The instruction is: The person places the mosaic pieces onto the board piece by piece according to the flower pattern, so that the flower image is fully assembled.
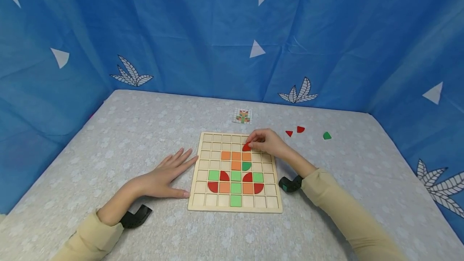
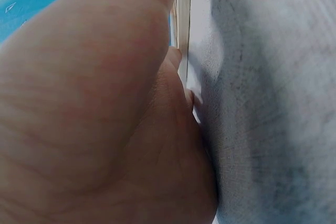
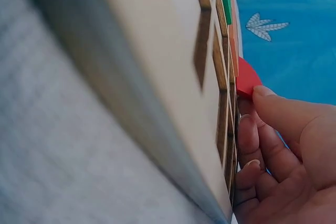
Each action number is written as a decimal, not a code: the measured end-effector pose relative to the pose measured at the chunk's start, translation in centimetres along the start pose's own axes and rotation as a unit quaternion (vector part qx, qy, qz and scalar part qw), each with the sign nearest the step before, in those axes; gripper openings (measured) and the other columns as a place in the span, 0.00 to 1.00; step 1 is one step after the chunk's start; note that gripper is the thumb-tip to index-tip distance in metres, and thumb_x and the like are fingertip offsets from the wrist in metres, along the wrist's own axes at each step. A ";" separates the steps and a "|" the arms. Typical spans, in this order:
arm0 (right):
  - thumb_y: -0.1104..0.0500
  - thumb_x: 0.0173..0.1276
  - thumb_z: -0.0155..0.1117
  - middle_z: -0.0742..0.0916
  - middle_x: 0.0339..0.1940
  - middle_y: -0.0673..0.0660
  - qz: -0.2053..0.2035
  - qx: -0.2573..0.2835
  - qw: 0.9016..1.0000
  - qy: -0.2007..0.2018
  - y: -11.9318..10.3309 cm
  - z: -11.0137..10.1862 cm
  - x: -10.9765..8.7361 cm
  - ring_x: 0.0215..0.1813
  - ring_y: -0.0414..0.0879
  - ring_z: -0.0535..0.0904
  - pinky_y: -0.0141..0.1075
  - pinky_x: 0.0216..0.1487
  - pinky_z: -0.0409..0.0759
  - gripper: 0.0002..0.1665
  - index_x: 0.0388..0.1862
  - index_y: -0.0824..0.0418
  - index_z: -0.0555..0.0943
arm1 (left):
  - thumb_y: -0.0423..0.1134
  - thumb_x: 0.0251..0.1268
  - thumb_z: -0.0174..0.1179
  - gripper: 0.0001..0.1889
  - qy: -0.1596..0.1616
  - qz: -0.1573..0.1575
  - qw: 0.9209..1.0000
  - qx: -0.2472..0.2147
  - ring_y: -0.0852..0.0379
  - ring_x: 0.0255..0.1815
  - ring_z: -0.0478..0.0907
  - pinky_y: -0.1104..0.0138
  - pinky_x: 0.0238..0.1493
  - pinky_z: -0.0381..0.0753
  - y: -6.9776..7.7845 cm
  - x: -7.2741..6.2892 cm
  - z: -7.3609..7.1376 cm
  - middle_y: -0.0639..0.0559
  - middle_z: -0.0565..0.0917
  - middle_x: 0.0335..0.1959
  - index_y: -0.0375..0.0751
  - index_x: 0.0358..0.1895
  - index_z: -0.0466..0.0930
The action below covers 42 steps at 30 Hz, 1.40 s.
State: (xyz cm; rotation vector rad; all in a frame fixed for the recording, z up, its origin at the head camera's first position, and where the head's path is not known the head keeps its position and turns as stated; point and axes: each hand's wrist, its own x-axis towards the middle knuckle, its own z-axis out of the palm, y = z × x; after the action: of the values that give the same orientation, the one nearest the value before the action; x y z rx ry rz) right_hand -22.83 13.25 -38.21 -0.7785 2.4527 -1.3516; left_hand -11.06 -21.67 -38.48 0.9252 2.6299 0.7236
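A wooden grid board lies on the cloth, with orange, light green, dark green and red tiles in several cells. My right hand is over the board's far right part and pinches a red quarter-circle tile between thumb and fingers. In the right wrist view the red tile stands at the grid's surface, just beyond an orange tile. My left hand rests flat on the cloth, fingers spread, fingertips at the board's left edge. The left wrist view shows mostly that hand's palm.
Behind the board lies a small pattern card. Loose on the cloth at the back right are a red triangle, a red quarter-circle and a green piece. A blue curtain hangs behind the table.
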 end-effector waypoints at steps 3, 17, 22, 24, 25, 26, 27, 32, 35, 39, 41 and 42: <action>0.63 0.65 0.64 0.84 0.28 0.52 -0.009 -0.015 1.000 -0.008 0.0 0.2 -0.1 0.30 0.48 0.74 0.38 0.33 0.72 0.04 0.36 0.62 0.84 | 0.64 0.54 0.61 0.51 0.001 -0.001 1.000 -0.003 0.41 0.73 0.32 0.43 0.65 0.34 0.0 -0.2 0.1 0.41 0.40 0.75 0.43 0.75 0.46; 0.61 0.63 0.66 0.79 0.30 0.50 -0.019 -0.088 0.996 0.000 -0.8 0.3 -0.2 0.30 0.46 0.71 0.37 0.32 0.71 0.04 0.37 0.58 0.84 | 0.63 0.53 0.62 0.51 0.009 0.005 1.000 -0.003 0.40 0.72 0.33 0.42 0.64 0.36 0.1 -0.1 -0.1 0.40 0.41 0.74 0.42 0.75 0.47; 0.57 0.59 0.70 0.75 0.33 0.53 -0.035 -0.124 0.992 -0.010 -1.2 0.6 -0.2 0.31 0.46 0.69 0.37 0.31 0.69 0.16 0.45 0.60 0.82 | 0.62 0.55 0.62 0.51 0.010 0.011 1.000 -0.004 0.39 0.72 0.32 0.42 0.64 0.35 0.0 -0.1 -0.2 0.39 0.41 0.74 0.41 0.74 0.47; 0.52 0.57 0.72 0.73 0.37 0.55 -0.028 -0.135 0.990 -0.018 -1.4 0.8 -0.3 0.34 0.47 0.67 0.38 0.32 0.68 0.25 0.52 0.59 0.79 | 0.61 0.55 0.61 0.50 0.010 0.014 1.000 -0.005 0.39 0.72 0.32 0.41 0.64 0.35 0.0 0.0 -0.2 0.38 0.41 0.74 0.40 0.74 0.47; 0.50 0.56 0.73 0.72 0.40 0.56 -0.023 -0.136 0.990 -0.024 -1.5 0.9 -0.4 0.35 0.47 0.67 0.38 0.33 0.68 0.30 0.56 0.59 0.77 | 0.61 0.56 0.61 0.50 0.010 0.015 1.000 -0.007 0.38 0.72 0.32 0.41 0.64 0.35 0.1 0.0 -0.3 0.38 0.41 0.74 0.40 0.74 0.47; 0.48 0.54 0.73 0.71 0.42 0.56 -0.018 -0.137 0.990 -0.030 -1.6 1.0 -0.5 0.36 0.48 0.67 0.39 0.34 0.68 0.35 0.59 0.58 0.75 | 0.61 0.56 0.61 0.49 0.010 0.016 1.000 -0.008 0.38 0.72 0.33 0.41 0.63 0.35 0.1 0.0 -0.3 0.38 0.42 0.74 0.40 0.74 0.47; 0.46 0.53 0.74 0.71 0.45 0.56 -0.012 -0.139 0.990 -0.038 -1.7 1.1 -0.5 0.38 0.48 0.67 0.39 0.35 0.69 0.39 0.62 0.57 0.73 | 0.61 0.56 0.61 0.49 0.011 0.017 1.000 -0.009 0.38 0.72 0.33 0.41 0.63 0.35 0.1 0.0 -0.3 0.37 0.42 0.74 0.40 0.74 0.47; 0.41 0.50 0.74 0.67 0.54 0.56 -0.003 -0.159 0.985 -0.071 -2.0 1.6 -0.7 0.44 0.47 0.67 0.40 0.41 0.71 0.51 0.70 0.53 0.64 | 0.61 0.56 0.61 0.50 0.010 0.014 1.000 -0.007 0.38 0.72 0.33 0.41 0.64 0.35 0.1 0.0 -0.2 0.38 0.42 0.74 0.40 0.74 0.47; 0.42 0.50 0.74 0.66 0.55 0.55 -0.006 -0.175 0.982 -0.073 -2.0 1.8 -0.8 0.45 0.47 0.67 0.40 0.42 0.71 0.52 0.71 0.52 0.62 | 0.62 0.55 0.61 0.51 0.004 0.007 1.000 -0.003 0.40 0.72 0.32 0.43 0.64 0.35 0.0 0.0 -0.2 0.39 0.41 0.74 0.41 0.75 0.47; 0.44 0.52 0.74 0.66 0.55 0.56 -0.016 -0.187 0.980 -0.069 -2.1 1.8 -0.8 0.45 0.46 0.67 0.39 0.42 0.71 0.50 0.71 0.52 0.62 | 0.62 0.54 0.62 0.51 0.000 0.000 1.000 -0.002 0.41 0.73 0.32 0.44 0.65 0.34 -0.1 0.0 -0.2 0.41 0.40 0.75 0.42 0.75 0.46; 0.45 0.54 0.73 0.67 0.55 0.56 -0.025 -0.184 0.980 -0.065 -2.2 1.8 -0.8 0.45 0.46 0.67 0.39 0.42 0.70 0.48 0.71 0.53 0.63 | 0.62 0.54 0.62 0.51 -0.001 0.000 1.000 -0.001 0.41 0.73 0.32 0.44 0.65 0.34 -0.1 0.0 -0.2 0.41 0.40 0.75 0.42 0.75 0.46; 0.46 0.55 0.72 0.67 0.55 0.56 -0.030 -0.182 0.981 -0.063 -2.3 1.8 -0.8 0.44 0.46 0.67 0.40 0.41 0.70 0.47 0.70 0.54 0.64 | 0.62 0.54 0.62 0.51 -0.001 0.000 1.000 -0.002 0.41 0.73 0.31 0.44 0.65 0.34 -0.1 0.0 -0.2 0.40 0.40 0.74 0.42 0.75 0.46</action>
State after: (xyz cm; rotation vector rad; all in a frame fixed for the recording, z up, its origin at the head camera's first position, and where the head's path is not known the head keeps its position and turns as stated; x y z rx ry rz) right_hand -20.55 11.43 -37.30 -0.9926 2.6240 -0.8461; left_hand -11.19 -21.78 -38.38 0.9236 2.6252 0.7268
